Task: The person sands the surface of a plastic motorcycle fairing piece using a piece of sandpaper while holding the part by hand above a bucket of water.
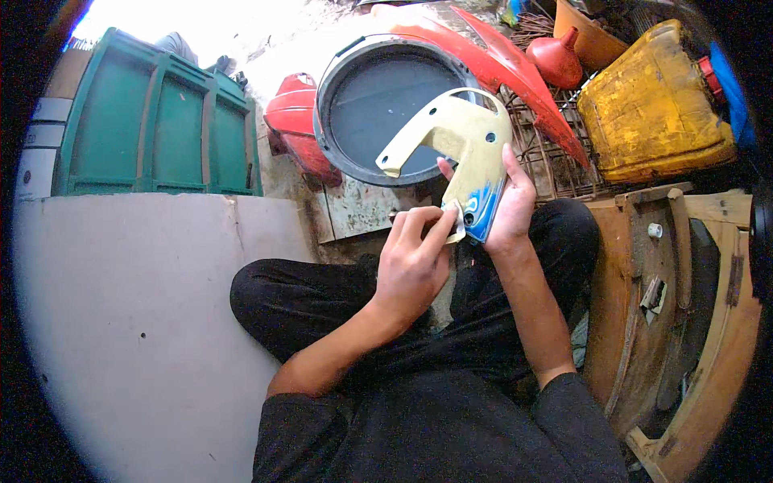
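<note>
A hook-shaped, cream-coloured plastic panel (471, 133) with several holes is held up in front of me. Blue and white paint shows on its lower end. My right hand (515, 205) grips that panel from the right, thumb along its edge and fingers behind it. Pinched in my left hand (415, 253) is a small, pale folded piece of sandpaper (459, 227), pressed against the panel beside the blue patch. Behind the panel stands a round black tub (346, 129) of dark water, its right rim partly covered by the panel.
Red glossy body panels (302, 109) lie around the tub. At the right are a yellow jerrycan (656, 105), a red funnel (555, 58) and a wooden frame (717, 322). A grey board (145, 322) lies left, below a green panelled cabinet (181, 129).
</note>
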